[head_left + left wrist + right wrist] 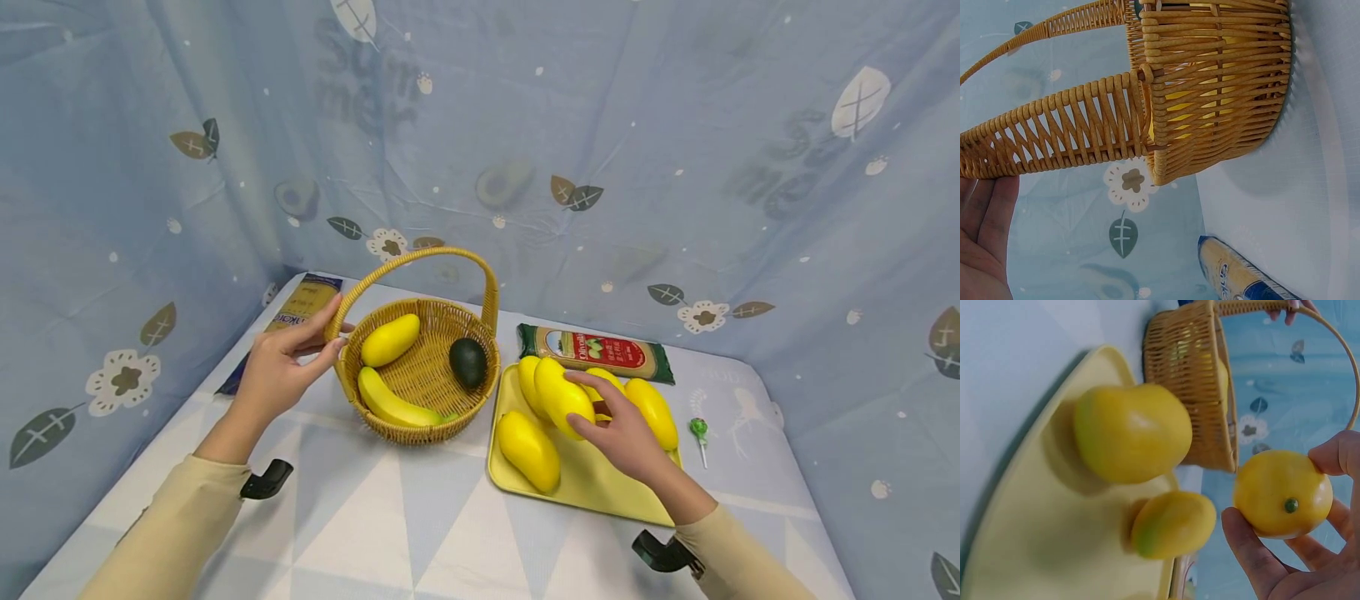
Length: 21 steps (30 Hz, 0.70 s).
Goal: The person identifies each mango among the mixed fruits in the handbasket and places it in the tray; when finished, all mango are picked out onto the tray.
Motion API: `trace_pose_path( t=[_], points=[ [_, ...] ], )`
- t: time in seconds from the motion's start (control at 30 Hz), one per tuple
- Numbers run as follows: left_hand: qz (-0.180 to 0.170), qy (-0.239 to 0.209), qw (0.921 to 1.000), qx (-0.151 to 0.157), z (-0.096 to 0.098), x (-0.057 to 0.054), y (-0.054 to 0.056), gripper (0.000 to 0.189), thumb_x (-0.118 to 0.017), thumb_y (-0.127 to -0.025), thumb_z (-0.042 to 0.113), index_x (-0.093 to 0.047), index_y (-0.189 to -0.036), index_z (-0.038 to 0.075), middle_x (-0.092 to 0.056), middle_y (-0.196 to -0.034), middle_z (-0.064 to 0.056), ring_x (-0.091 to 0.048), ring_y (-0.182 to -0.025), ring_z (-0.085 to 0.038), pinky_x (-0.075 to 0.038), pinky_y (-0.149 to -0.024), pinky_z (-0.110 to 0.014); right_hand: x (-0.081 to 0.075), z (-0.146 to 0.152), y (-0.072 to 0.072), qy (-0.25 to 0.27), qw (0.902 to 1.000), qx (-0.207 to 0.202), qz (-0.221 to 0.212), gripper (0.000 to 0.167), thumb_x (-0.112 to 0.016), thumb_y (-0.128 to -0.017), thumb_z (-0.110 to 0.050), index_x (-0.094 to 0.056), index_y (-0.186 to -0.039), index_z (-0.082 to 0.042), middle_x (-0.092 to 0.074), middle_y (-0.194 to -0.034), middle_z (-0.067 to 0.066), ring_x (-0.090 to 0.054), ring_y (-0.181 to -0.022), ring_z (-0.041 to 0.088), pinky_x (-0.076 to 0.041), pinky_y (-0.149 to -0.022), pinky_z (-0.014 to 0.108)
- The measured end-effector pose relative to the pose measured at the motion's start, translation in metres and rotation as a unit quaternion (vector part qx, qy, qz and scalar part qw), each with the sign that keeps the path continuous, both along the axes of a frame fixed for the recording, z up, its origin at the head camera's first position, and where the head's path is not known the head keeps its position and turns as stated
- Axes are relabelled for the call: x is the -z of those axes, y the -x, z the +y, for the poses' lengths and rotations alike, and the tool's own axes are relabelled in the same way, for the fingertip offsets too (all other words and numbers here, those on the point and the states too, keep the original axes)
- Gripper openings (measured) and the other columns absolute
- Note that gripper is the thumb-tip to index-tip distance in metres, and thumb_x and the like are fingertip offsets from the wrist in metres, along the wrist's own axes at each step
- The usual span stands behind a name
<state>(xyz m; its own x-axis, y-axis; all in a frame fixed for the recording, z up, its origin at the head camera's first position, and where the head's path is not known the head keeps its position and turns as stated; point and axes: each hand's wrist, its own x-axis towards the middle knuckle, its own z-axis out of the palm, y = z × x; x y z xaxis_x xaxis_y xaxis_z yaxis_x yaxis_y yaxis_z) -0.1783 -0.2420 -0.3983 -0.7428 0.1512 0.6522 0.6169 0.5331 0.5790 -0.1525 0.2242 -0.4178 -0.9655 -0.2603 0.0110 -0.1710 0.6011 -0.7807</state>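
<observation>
My left hand (281,367) grips the handle of the wicker basket (420,433) low on its left side, thumb and fingers on either side. The left wrist view shows fingers against the handle (1054,131). In the basket lie a yellow mango (390,340), a banana (393,403) and a dark green avocado (468,363). Over the yellow tray (600,487), my right hand (626,433) holds another mango (1282,494) between thumb and fingers, lifted clear of the tray in the right wrist view. Several more mangoes, including a front-left one (528,452), rest on the tray.
Behind the tray lies a green and red Olivoila packet (596,352). A yellow and dark blue packet (307,302) is at the back left, partly behind my left hand. A green lollipop (699,429) lies right of the tray. Patterned blue curtains (480,125) enclose the table.
</observation>
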Motion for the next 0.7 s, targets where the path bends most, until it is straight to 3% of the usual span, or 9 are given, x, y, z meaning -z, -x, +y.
trace_pose_path(
  t=[0.3,0.7],
  points=[
    [-0.002,-0.002,1.0000,-0.001,0.000,0.000,-0.001,0.065,-0.075,-0.090,-0.002,-0.054,-0.148,0.018,-0.077,-0.110,-0.007,-0.073,-0.092,-0.009,-0.054,-0.082,-0.010,0.014,0.025,-0.014,-0.039,0.9980,0.041,-0.028,0.056,-0.071,-0.097,-0.029,-0.050,-0.149,-0.025,-0.043,-0.153,0.013,-0.058,-0.118,0.038,-0.058,-0.094,0.047],
    [-0.004,0.002,1.0000,-0.008,0.001,0.000,0.000,0.062,-0.074,-0.090,-0.002,-0.055,-0.148,0.013,-0.077,-0.109,-0.008,-0.072,-0.092,-0.006,-0.054,-0.081,-0.010,0.046,0.043,-0.027,-0.146,0.9880,0.042,0.026,0.058,-0.077,-0.090,-0.018,-0.056,-0.143,-0.023,-0.050,-0.149,0.010,-0.052,-0.127,0.032,-0.055,-0.098,0.052]
  ],
)
